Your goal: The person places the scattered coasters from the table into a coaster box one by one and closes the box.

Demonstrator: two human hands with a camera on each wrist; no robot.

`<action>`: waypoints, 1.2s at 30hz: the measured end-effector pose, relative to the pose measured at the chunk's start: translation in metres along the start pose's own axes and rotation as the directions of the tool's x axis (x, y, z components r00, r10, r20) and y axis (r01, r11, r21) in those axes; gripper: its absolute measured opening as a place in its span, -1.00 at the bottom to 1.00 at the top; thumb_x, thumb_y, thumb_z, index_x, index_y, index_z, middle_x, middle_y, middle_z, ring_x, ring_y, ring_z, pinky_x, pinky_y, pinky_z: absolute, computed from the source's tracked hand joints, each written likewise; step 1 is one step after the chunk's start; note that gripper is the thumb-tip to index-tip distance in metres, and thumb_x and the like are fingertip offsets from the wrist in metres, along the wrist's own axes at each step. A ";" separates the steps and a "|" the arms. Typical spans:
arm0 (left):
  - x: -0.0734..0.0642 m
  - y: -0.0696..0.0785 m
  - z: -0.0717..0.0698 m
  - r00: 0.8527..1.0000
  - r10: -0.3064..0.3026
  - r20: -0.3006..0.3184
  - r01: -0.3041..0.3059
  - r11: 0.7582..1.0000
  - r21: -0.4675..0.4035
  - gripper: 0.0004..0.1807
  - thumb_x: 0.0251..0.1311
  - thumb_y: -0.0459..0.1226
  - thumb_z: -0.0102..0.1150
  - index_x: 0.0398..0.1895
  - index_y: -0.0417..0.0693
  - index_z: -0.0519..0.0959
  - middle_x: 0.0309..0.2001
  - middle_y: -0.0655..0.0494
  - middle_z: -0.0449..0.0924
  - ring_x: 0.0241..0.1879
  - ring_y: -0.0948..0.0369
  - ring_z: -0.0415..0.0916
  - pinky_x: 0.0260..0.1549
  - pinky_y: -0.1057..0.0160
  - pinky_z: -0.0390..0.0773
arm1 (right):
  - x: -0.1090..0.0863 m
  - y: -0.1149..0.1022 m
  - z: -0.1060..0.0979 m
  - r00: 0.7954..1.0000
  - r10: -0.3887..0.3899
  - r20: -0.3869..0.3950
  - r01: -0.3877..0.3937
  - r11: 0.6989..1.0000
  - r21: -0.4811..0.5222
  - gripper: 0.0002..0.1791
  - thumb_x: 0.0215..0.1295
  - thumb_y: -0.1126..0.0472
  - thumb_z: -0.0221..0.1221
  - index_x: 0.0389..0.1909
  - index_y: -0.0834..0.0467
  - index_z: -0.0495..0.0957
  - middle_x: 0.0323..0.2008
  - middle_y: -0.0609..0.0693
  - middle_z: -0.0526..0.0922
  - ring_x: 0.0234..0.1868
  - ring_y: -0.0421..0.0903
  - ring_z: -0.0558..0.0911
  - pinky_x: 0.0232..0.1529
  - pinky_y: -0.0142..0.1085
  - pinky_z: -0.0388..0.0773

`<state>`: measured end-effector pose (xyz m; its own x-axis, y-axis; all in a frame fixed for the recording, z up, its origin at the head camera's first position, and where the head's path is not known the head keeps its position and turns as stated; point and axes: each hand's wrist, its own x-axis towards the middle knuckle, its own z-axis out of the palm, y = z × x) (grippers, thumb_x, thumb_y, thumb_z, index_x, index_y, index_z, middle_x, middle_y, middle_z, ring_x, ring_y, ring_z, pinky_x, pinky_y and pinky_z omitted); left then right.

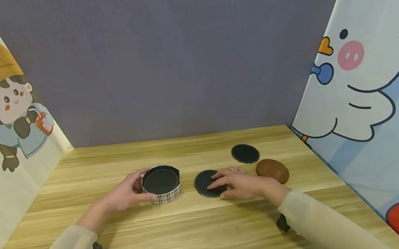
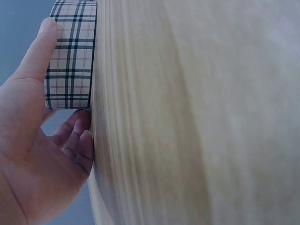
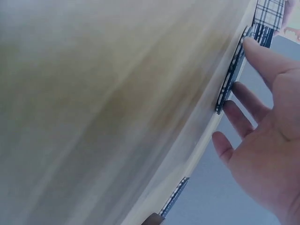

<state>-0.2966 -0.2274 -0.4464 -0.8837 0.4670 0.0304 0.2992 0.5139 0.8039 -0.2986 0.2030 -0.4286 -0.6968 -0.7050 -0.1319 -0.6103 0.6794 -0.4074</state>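
Note:
On the table, left of middle, stands a shallow round coaster holder point(image 1: 168, 197) with a plaid side, a black inside and a gap in its right rim. My left hand point(image 1: 127, 193) holds it from the left, thumb along the near side and fingers round the back. In the left wrist view the thumb lies against the plaid wall point(image 2: 70, 61). Just to the right, a flat black round coaster point(image 1: 204, 183) lies on the wood. My right hand point(image 1: 242, 184) rests on this coaster with extended fingers, the thumb at its near edge.
A second black coaster point(image 1: 245, 153) lies farther back on the right. Beside my right wrist is a smooth brown oval piece point(image 1: 273, 169). The wooden table point(image 1: 186, 239) ends at a grey back panel point(image 1: 173, 59), with printed cartoon panels on both sides.

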 end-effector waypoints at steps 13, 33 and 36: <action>-0.001 0.000 0.001 1.000 -0.003 0.003 0.003 1.000 -0.006 0.19 0.23 -0.15 0.66 0.75 -0.24 0.07 0.20 -0.32 0.58 -0.01 0.03 0.63 -0.17 0.14 0.68 | 0.023 0.009 -0.005 0.998 0.044 0.046 -0.047 0.997 0.055 -0.32 0.44 0.02 0.40 0.55 -0.32 0.52 0.77 0.02 0.12 0.74 0.29 0.05 0.61 0.42 0.09; -0.001 0.001 0.002 1.000 -0.024 -0.002 0.024 1.000 -0.011 0.19 0.23 -0.14 0.66 0.76 -0.21 0.07 0.21 -0.32 0.57 -0.02 0.05 0.61 -0.16 0.13 0.67 | 0.038 0.007 -0.003 0.995 0.096 0.024 -0.096 0.995 0.027 -0.15 0.27 -0.24 0.51 0.59 -0.38 0.45 0.73 -0.04 0.19 0.72 0.26 0.09 0.58 0.38 0.14; -0.001 0.001 0.002 1.000 -0.030 -0.005 0.030 1.000 -0.009 0.20 0.22 -0.13 0.67 0.76 -0.21 0.07 0.23 -0.34 0.55 0.00 0.03 0.61 -0.14 0.11 0.67 | 0.039 0.006 -0.003 0.995 0.094 0.012 -0.094 0.995 0.029 -0.16 0.26 -0.21 0.52 0.57 -0.38 0.47 0.68 -0.03 0.25 0.68 0.24 0.15 0.55 0.35 0.19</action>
<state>-0.2948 -0.2262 -0.4466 -0.8940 0.4479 0.0097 0.2699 0.5212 0.8096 -0.3305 0.1800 -0.4335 -0.7468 -0.6402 -0.1801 -0.5308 0.7369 -0.4187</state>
